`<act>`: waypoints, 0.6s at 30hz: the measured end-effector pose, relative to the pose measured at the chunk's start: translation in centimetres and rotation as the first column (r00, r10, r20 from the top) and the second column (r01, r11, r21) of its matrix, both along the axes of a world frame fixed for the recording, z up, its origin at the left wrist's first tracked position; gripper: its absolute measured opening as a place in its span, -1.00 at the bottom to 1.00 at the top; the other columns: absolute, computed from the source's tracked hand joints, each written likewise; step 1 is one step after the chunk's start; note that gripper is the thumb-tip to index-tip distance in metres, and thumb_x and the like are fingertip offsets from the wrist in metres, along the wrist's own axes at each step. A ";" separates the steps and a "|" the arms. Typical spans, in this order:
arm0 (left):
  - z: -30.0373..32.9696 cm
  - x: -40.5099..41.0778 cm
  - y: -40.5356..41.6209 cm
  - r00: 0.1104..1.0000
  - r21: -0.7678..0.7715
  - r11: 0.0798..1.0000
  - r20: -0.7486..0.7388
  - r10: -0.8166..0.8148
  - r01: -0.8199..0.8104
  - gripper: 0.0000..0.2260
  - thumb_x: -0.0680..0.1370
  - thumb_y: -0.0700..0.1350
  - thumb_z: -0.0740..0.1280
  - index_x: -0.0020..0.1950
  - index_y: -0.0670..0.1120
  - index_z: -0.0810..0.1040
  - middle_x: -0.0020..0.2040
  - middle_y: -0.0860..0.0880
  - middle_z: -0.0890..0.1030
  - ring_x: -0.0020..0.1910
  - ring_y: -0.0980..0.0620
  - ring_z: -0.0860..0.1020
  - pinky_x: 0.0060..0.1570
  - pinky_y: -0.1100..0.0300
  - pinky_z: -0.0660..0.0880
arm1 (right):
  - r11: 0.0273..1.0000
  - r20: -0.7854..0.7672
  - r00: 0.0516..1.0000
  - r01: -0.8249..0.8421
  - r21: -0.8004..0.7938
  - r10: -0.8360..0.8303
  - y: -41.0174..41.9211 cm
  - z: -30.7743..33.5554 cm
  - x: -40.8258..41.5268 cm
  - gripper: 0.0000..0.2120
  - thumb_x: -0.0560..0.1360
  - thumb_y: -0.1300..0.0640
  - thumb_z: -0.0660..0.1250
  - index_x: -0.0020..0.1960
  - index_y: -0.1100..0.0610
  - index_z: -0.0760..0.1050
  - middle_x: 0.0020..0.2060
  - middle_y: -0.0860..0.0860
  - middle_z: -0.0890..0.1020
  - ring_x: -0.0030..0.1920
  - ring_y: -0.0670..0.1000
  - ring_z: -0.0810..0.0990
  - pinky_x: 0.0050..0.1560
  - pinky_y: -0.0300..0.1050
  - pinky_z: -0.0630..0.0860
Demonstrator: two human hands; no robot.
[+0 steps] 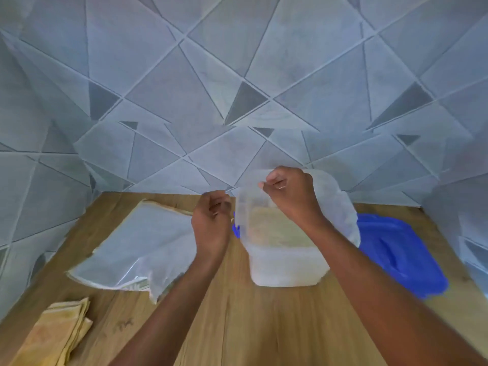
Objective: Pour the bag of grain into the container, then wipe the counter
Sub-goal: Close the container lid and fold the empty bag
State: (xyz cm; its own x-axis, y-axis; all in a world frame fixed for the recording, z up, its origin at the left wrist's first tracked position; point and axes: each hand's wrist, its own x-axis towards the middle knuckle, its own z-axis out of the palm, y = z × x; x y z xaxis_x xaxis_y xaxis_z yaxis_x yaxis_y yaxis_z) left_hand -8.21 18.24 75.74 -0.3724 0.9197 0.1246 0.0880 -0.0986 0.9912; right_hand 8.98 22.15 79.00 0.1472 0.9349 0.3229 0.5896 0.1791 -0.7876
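Note:
A clear plastic container [285,270] stands on the wooden counter [250,320] and holds pale grain [277,231]. A thin clear grain bag [340,207] hangs over and into its mouth. My right hand [290,194] is above the container's far rim, fingers pinched on the bag's top edge. My left hand [211,223] is just left of the container, fingers closed on what looks like the bag's other edge. A folded yellow cloth [58,334] lies at the near left corner.
A blue lid [396,249] lies right of the container, partly behind my right forearm. A flat clear plastic bag [132,244] lies on the counter to the left. Grey tiled walls close in the back and both sides.

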 end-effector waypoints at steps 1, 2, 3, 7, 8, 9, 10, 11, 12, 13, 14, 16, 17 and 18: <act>0.3 2.2 -0.3 0.999 0.046 0.998 -0.033 -0.028 0.029 -0.82 0.55 -0.32 0.32 0.06 -0.11 0.62 -0.08 0.06 0.69 -0.13 0.27 0.62 -0.11 0.41 0.52 | 0.999 -0.018 0.999 0.029 0.022 -0.028 -0.8 -0.1 2.2 -0.87 0.39 0.15 0.56 -0.20 0.18 0.64 -0.29 -0.02 0.70 -0.26 -0.15 0.65 -0.09 -0.26 0.56; 0.4 4.6 -0.8 0.996 0.093 0.993 -0.069 -0.060 0.066 -0.82 0.55 -0.32 0.32 0.05 -0.10 0.61 -0.06 0.05 0.69 -0.10 0.24 0.63 -0.08 0.39 0.53 | 0.997 -0.037 0.998 0.059 0.047 -0.058 -1.8 -0.2 4.7 -0.89 0.39 0.17 0.55 -0.20 0.17 0.65 -0.29 -0.05 0.69 -0.28 -0.20 0.64 -0.11 -0.32 0.55; 0.4 6.9 -1.3 0.991 0.127 0.986 -0.101 -0.092 0.105 -0.83 0.56 -0.32 0.32 0.06 -0.08 0.60 -0.03 0.04 0.68 -0.06 0.20 0.63 -0.05 0.37 0.54 | 0.993 -0.051 0.994 0.095 0.066 -0.092 -2.5 -0.5 7.1 -0.91 0.40 0.18 0.55 -0.20 0.16 0.65 -0.30 -0.07 0.68 -0.30 -0.24 0.62 -0.13 -0.37 0.53; -0.5 14.4 -3.2 0.932 0.208 0.932 -0.277 -0.234 0.296 -0.84 0.58 -0.21 0.39 0.15 -0.09 0.60 0.07 0.07 0.66 0.09 0.18 0.62 0.00 0.32 0.56 | 0.962 -0.142 0.968 0.229 0.148 -0.209 -6.0 -2.3 15.8 -0.96 0.45 0.25 0.48 -0.15 0.16 0.63 -0.27 -0.04 0.67 -0.27 -0.17 0.62 -0.13 -0.30 0.54; -1.0 15.9 -3.4 0.889 0.223 0.901 -0.362 -0.279 0.373 -0.82 0.58 -0.17 0.40 0.18 -0.08 0.59 0.10 0.09 0.65 0.12 0.17 0.61 0.03 0.27 0.57 | 0.949 -0.145 0.962 0.257 0.182 -0.232 -7.0 -3.2 17.8 -0.96 0.46 0.26 0.46 -0.14 0.16 0.62 -0.25 -0.03 0.67 -0.23 -0.12 0.64 -0.12 -0.27 0.54; -1.6 17.0 -3.7 0.831 0.219 0.860 -0.447 -0.332 0.461 -0.78 0.58 -0.13 0.42 0.22 -0.06 0.59 0.14 0.12 0.64 0.14 0.18 0.60 0.05 0.22 0.59 | 0.936 -0.133 0.957 0.281 0.213 -0.257 -8.0 -4.3 19.7 -0.96 0.48 0.27 0.43 -0.12 0.16 0.61 -0.23 -0.02 0.67 -0.20 -0.09 0.64 -0.11 -0.26 0.54; -2.3 17.7 -3.8 0.760 0.191 0.819 -0.529 -0.379 0.541 -0.75 0.58 -0.07 0.42 0.26 -0.02 0.58 0.17 0.15 0.63 0.16 0.20 0.59 0.06 0.17 0.61 | 0.926 -0.113 0.953 0.301 0.230 -0.281 -8.9 -5.6 21.2 -0.96 0.51 0.26 0.40 -0.10 0.15 0.60 -0.20 -0.03 0.67 -0.18 -0.09 0.63 -0.10 -0.26 0.53; -3.1 18.4 -4.0 0.678 0.146 0.789 -0.617 -0.399 0.597 -0.72 0.58 -0.01 0.42 0.28 0.03 0.58 0.22 0.19 0.62 0.18 0.22 0.58 0.06 0.12 0.62 | 0.919 -0.083 0.948 0.319 0.232 -0.308 -9.8 -7.1 22.7 -0.97 0.53 0.23 0.38 -0.08 0.15 0.59 -0.18 -0.03 0.67 -0.17 -0.10 0.61 -0.09 -0.23 0.52; -3.7 18.8 -4.1 0.595 0.109 0.774 -0.709 -0.380 0.624 -0.72 0.58 0.06 0.40 0.29 0.09 0.58 0.25 0.22 0.60 0.20 0.21 0.58 0.04 0.09 0.62 | 0.919 -0.051 0.944 0.330 0.216 -0.327 -10.6 -8.9 24.2 -0.93 0.54 0.18 0.36 -0.08 0.16 0.59 -0.18 -0.02 0.67 -0.16 -0.09 0.60 -0.09 -0.19 0.52; -4.2 19.1 -4.2 0.519 0.093 0.768 -0.788 -0.333 0.634 -0.73 0.59 0.10 0.38 0.28 0.13 0.59 0.28 0.24 0.59 0.21 0.21 0.58 0.02 0.10 0.63 | 0.930 -0.007 0.945 0.323 0.177 -0.327 -11.3 -11.0 25.6 -0.88 0.55 0.12 0.33 -0.07 0.17 0.58 -0.17 -0.01 0.66 -0.14 -0.06 0.60 -0.09 -0.16 0.50; -4.7 19.1 -4.2 0.468 0.098 0.759 -0.836 -0.288 0.644 -0.75 0.58 0.09 0.37 0.26 0.14 0.61 0.30 0.26 0.58 0.21 0.21 0.59 -0.02 0.11 0.64 | 0.947 0.050 0.951 0.299 0.119 -0.306 -12.1 -13.2 26.7 -0.82 0.55 0.06 0.30 -0.07 0.16 0.57 -0.17 0.01 0.65 -0.12 -0.02 0.60 -0.09 -0.14 0.48; -4.9 19.0 -4.3 0.446 0.108 0.744 -0.853 -0.270 0.659 -0.76 0.58 0.06 0.39 0.24 0.14 0.63 0.31 0.27 0.58 0.20 0.22 0.61 -0.06 0.11 0.65 | 0.973 0.216 0.950 0.232 -0.010 -0.225 -13.5 -17.8 28.5 -0.73 0.54 -0.09 0.27 -0.02 0.12 0.54 -0.13 0.04 0.62 -0.07 0.10 0.61 -0.07 -0.07 0.50; -4.8 19.0 -4.3 0.458 0.113 0.745 -0.845 -0.277 0.658 -0.75 0.57 0.04 0.41 0.25 0.14 0.64 0.31 0.26 0.58 0.21 0.21 0.61 -0.05 0.10 0.65 | 0.976 0.315 0.932 0.209 -0.064 -0.179 -14.2 -19.9 29.2 -0.68 0.51 -0.15 0.28 0.02 0.10 0.52 -0.09 0.06 0.61 -0.05 0.15 0.61 -0.05 -0.01 0.54; -4.8 19.0 -4.3 0.474 0.120 0.747 -0.835 -0.281 0.654 -0.75 0.56 0.00 0.44 0.24 0.13 0.65 0.30 0.25 0.60 0.21 0.19 0.62 -0.04 0.09 0.66 | 0.973 0.421 0.898 0.196 -0.122 -0.128 -14.9 -21.8 29.8 -0.64 0.46 -0.18 0.34 0.06 0.08 0.52 -0.04 0.08 0.61 -0.02 0.19 0.61 -0.05 0.06 0.58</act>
